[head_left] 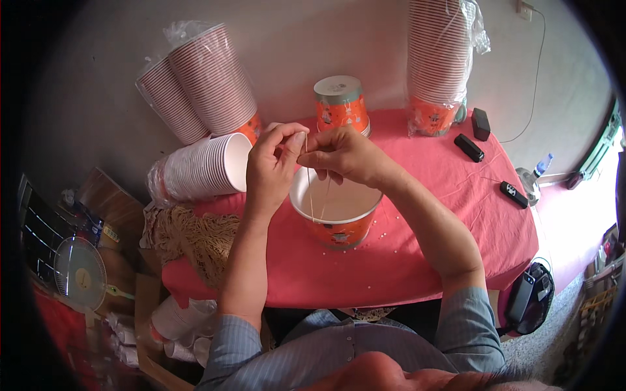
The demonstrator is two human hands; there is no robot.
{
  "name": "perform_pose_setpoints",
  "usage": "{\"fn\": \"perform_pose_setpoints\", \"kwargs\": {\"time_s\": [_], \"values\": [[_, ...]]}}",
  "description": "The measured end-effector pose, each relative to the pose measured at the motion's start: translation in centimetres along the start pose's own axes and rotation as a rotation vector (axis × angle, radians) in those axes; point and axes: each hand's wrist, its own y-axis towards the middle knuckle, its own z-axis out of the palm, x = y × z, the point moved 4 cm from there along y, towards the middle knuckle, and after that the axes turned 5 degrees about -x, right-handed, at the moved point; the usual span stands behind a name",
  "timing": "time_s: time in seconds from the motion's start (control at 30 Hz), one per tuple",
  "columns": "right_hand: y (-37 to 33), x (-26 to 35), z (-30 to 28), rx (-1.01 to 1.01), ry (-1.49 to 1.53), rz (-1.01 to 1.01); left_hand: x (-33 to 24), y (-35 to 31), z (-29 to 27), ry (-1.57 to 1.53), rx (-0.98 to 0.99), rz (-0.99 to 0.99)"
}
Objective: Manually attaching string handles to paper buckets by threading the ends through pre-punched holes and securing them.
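Two clear plastic bags of stacked striped paper cups: leaning one upper left (195, 85), upright one upper right (438, 58).

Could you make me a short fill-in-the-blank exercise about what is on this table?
1. Both hands, the left hand and the right hand, pinch a thin ____ above the open paper bucket.
2. The table wears a ____ cloth.
3. Behind the hands, one orange paper bucket stands ____.
4. Three small black devices lie to the person's ____.

Missing words: string; red; upside down; right
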Motion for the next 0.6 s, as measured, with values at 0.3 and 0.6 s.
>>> {"fn": "perform_pose_setpoints", "kwargs": {"time_s": [0.3, 0.6], "values": [[0.5, -0.7, -2.6, -0.324, 0.022, -0.013, 0.2, -2.0, 0.3, 0.040, 0.158, -0.201], [0.7, -1.3, -2.3, -0.269, -0.022, 0.014, 1.9, -2.3, -0.4, -0.389, 0.158, -0.596]]}}
